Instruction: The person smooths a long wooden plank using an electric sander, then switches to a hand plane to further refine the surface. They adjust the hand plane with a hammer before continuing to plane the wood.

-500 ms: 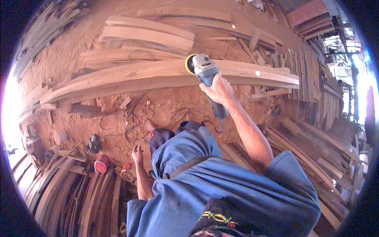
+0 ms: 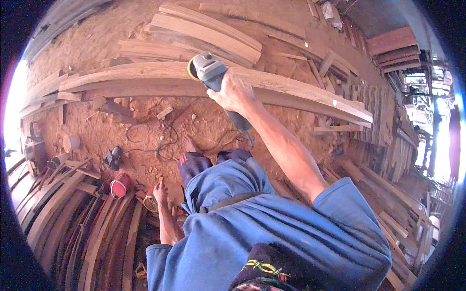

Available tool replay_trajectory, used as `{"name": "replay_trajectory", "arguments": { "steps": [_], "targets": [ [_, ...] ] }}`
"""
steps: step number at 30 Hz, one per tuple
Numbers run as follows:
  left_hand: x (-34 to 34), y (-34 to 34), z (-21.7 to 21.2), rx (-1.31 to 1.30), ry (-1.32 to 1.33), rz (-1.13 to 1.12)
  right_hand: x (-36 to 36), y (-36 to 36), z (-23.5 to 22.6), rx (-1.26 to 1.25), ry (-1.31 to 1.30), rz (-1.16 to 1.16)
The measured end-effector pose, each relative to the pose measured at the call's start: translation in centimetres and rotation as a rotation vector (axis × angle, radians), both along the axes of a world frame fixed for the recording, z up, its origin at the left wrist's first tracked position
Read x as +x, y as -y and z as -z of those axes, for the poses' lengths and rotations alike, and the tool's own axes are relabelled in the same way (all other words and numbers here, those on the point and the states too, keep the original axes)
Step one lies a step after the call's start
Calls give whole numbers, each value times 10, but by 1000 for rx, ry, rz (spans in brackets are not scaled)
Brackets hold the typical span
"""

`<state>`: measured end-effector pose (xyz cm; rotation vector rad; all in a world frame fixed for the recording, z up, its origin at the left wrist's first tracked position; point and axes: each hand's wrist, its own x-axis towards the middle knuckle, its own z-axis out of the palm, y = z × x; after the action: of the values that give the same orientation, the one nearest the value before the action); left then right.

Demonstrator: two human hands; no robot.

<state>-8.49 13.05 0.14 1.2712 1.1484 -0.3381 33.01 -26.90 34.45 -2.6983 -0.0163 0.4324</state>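
Grinder (image 2: 209,68) w/ yellow-edged disc (image 2: 192,72) is over the long beam (image 2: 301,89), left of its middle & nr its far edge; can't tell if they're touching. R hand (image 2: 235,92) has its fingers wrapped round the body. L hand (image 2: 160,192) is low at the person's side, fingers look curled, can't tell if they've got anything. IMO keep the disc nearly flat, light pressure, long even passes w/ the grain, no dwelling, esp. nr that edge. 2 hands = better ctrl tbh. Also mind the cord (image 2: 251,139).

Silver-and-teal grinder (image 2: 209,69), red bucket (image 2: 120,186)
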Motion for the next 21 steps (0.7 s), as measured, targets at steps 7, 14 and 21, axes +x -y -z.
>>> {"name": "replay_trajectory", "arguments": {
  "steps": [7, 14, 21],
  "targets": [
    [12, 79, -5, 135, -64, -1, -53, 156, 1, 20, 113, 278],
    [23, 163, -13, 161, -143, 218, -116, 370, 5, -118, 26, 712],
    [33, 159, -12, 124, -112, 264, -116, 345, 11, -110, -13, 540]
  ]
}}
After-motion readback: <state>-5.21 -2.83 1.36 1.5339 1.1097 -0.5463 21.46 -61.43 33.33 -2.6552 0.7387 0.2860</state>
